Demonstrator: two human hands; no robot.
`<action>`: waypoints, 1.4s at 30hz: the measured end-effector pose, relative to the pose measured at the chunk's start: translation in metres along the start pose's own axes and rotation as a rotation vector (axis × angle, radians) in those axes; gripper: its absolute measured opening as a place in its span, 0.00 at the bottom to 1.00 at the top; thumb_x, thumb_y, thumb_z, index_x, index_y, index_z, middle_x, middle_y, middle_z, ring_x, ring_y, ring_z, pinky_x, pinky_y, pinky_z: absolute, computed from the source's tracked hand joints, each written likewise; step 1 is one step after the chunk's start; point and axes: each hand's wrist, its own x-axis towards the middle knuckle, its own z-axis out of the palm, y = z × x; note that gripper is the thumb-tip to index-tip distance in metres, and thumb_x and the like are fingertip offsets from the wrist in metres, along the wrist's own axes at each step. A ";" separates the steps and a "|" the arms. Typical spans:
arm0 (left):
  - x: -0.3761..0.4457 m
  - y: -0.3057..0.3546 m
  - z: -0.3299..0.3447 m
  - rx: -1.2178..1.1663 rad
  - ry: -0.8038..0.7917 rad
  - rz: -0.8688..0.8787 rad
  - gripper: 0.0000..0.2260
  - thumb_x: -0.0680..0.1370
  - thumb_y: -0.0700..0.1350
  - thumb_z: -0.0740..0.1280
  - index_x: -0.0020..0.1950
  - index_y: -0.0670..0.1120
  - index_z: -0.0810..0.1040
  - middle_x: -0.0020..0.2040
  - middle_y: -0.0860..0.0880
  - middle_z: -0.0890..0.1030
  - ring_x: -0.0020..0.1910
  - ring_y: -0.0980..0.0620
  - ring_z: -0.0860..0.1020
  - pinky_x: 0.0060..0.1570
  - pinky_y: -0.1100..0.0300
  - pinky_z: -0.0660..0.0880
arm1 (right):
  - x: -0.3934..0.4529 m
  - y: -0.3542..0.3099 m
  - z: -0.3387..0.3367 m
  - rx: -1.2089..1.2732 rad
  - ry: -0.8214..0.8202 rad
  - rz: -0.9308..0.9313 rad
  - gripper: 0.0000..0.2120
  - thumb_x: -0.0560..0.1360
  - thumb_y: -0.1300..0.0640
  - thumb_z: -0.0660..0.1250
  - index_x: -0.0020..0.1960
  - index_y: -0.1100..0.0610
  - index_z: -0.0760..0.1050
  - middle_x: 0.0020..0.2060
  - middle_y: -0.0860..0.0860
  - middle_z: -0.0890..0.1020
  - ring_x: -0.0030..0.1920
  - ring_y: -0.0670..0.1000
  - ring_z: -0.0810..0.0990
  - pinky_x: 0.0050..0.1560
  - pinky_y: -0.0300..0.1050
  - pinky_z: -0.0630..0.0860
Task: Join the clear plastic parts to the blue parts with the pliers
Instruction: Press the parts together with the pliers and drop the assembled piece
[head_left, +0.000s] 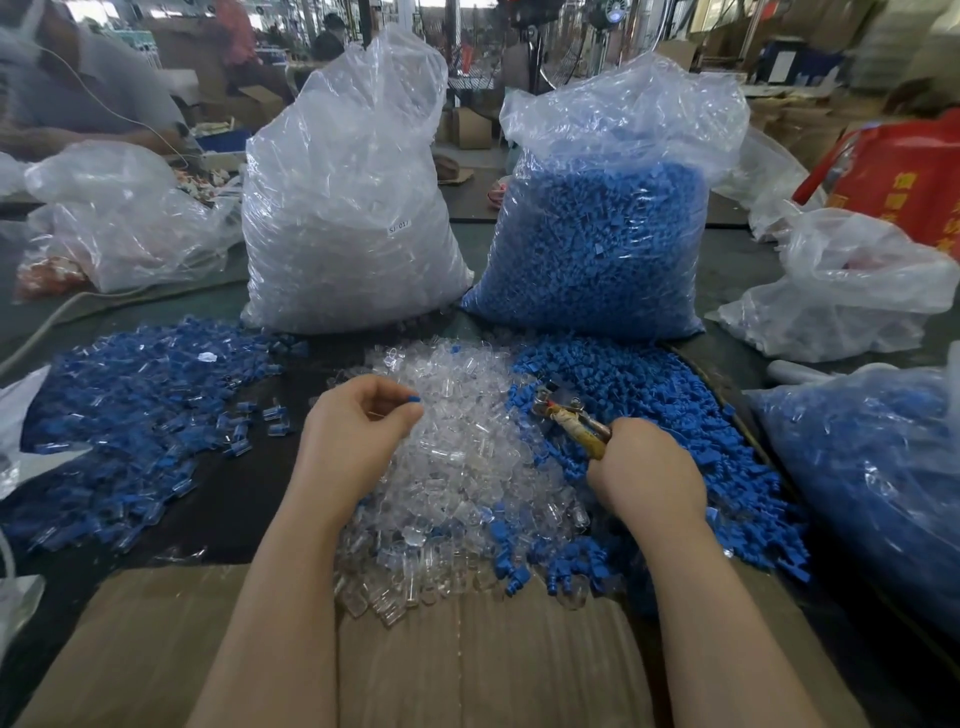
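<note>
Left hand (358, 421) pinches a small blue plastic part (413, 399) (for joining); right hand (647, 470), at three o'clock, grips tape-wrapped metal pliers (569, 418).

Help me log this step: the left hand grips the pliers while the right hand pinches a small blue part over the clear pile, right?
Hands are swapped. In the head view the right hand grips the pliers, and the left hand pinches the small blue part over the clear pile.

Clear parts (457, 467) heaped beside blue parts (670, 415), pliers (569, 418) between
</note>
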 end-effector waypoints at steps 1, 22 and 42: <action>-0.001 0.002 0.002 -0.009 -0.011 0.009 0.03 0.75 0.45 0.73 0.44 0.53 0.82 0.39 0.52 0.84 0.43 0.52 0.83 0.50 0.53 0.80 | 0.000 0.000 -0.001 -0.003 -0.007 0.006 0.05 0.74 0.55 0.67 0.44 0.54 0.72 0.37 0.51 0.75 0.32 0.51 0.73 0.27 0.42 0.64; -0.016 0.034 0.039 -0.065 -0.224 0.154 0.14 0.77 0.39 0.71 0.59 0.54 0.81 0.41 0.55 0.85 0.42 0.55 0.83 0.46 0.58 0.81 | -0.017 -0.031 -0.013 0.940 -0.068 -0.371 0.06 0.76 0.52 0.70 0.46 0.55 0.80 0.30 0.51 0.77 0.28 0.42 0.69 0.27 0.36 0.66; -0.017 0.037 0.033 0.136 -0.187 0.089 0.07 0.74 0.47 0.75 0.50 0.56 0.84 0.39 0.55 0.82 0.31 0.65 0.77 0.28 0.74 0.69 | -0.014 -0.028 -0.001 1.056 0.051 -0.277 0.04 0.78 0.56 0.69 0.44 0.53 0.77 0.24 0.39 0.74 0.23 0.40 0.68 0.24 0.32 0.64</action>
